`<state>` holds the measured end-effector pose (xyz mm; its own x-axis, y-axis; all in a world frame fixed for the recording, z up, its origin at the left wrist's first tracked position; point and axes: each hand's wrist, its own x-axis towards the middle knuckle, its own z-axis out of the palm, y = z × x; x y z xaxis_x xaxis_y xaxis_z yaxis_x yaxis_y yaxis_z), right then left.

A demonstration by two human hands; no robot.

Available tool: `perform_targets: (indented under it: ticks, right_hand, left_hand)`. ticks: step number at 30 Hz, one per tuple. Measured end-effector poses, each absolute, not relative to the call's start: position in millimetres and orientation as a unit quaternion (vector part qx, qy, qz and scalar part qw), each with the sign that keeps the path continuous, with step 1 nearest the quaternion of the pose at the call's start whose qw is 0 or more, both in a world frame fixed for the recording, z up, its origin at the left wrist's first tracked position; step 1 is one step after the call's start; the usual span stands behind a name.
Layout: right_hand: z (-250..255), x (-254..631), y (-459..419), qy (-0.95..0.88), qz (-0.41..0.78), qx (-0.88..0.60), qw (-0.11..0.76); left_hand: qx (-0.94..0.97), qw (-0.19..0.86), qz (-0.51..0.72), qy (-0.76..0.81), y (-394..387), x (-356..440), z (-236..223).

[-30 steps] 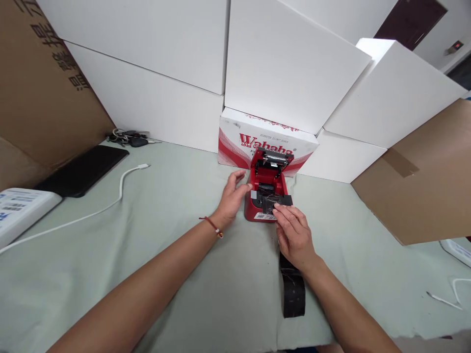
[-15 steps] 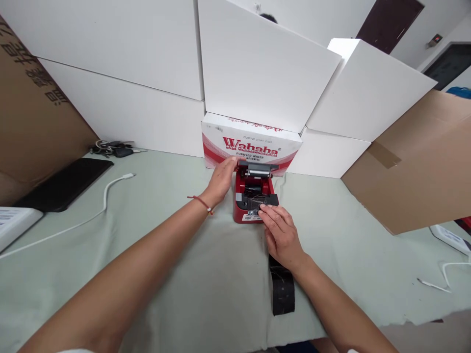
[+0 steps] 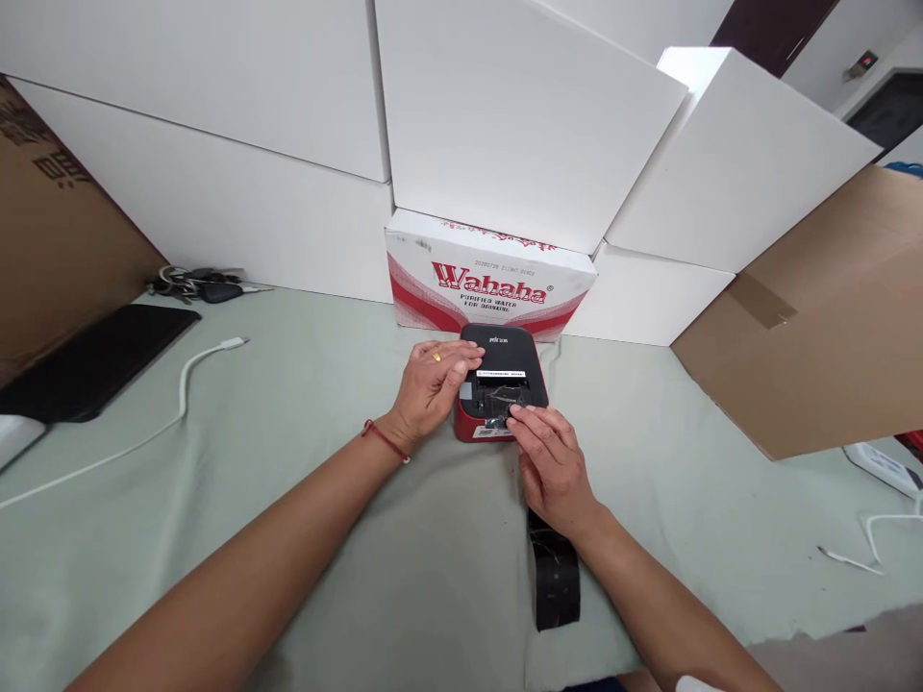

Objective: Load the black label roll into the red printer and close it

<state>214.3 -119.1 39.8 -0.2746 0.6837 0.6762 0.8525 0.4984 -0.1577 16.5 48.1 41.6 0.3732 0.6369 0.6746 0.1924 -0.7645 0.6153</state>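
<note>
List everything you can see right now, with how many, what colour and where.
Printer: one, black and red, centre
Strip: one, black, below printer, partly hidden
Wahaha box: one, white and red, behind printer
Boxes: several, white, back
Cardboard: two areas, brown, left and right
Keys: bunch, count unclear, mostly dark, back left
Flat slab: one, black, left
Cables: two, white, left and right
Devices: two, white, left and right edges
Cloth: one, pale green, underneath
Door-like panel: one, dark, top right
Bracelet: one, red, left wrist
Left hand: one, gold ring, at printer's left
Right hand: one, at printer's front
</note>
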Motion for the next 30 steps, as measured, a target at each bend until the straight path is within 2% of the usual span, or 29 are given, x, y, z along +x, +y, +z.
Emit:
perform_targets:
  ticks: [5,9,14,24,30]
  right_hand:
    - [41,214,-119,-0.789,-0.118,-0.490,0.352]
    - [43,215,-120,-0.792,-0.113,-0.483,0.356]
    - [44,215,-120,-0.789,-0.106,-0.491,0.353]
    - [51,212,-120,-0.787,-0.096,-0.492,0.361]
    - [97,217,-113,-0.745,0.020,-0.524,0.411]
  left_hand:
    - [0.798,0.261,0.487,0.241,48,13,40]
    - [0.767,0.383,0.474,0.203,52,9,36]
    - [0.705,0.495,0.445,0.245,52,5,33]
    - [0.713,0.529,0.397,0.234,54,6,22]
    - [0.685,0.560,0.393,0.252,56,7,13]
